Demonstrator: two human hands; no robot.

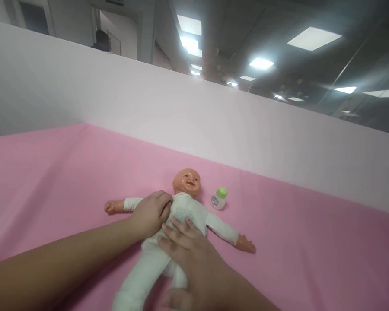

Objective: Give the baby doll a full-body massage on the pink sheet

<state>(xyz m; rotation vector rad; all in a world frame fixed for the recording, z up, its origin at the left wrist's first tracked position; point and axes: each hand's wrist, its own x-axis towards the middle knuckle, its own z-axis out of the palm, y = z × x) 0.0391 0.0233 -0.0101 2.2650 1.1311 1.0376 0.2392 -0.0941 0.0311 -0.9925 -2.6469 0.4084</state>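
A baby doll (194, 211) with a soft white cloth body and a hard plastic head lies on its back, arms spread wide. A damp-looking greyish patch shows on its chest. My left hand (153, 211) is closed against the side of its chest near the armpit, fingers bent together; the fingertips are partly hidden. Lower down, my right hand (197, 252) lies flat on the doll's belly with its fingers spread. Beside the doll's head stands a small clear bottle (218, 199) with a green cap and a printed label, apart from both hands.
Pink cloth (298, 242) covers the surface under the doll, with a few creases. A low white partition (214, 116) runs along the back. Beyond it, a person (101, 41) is near a doorway, and ceiling lights shine overhead.
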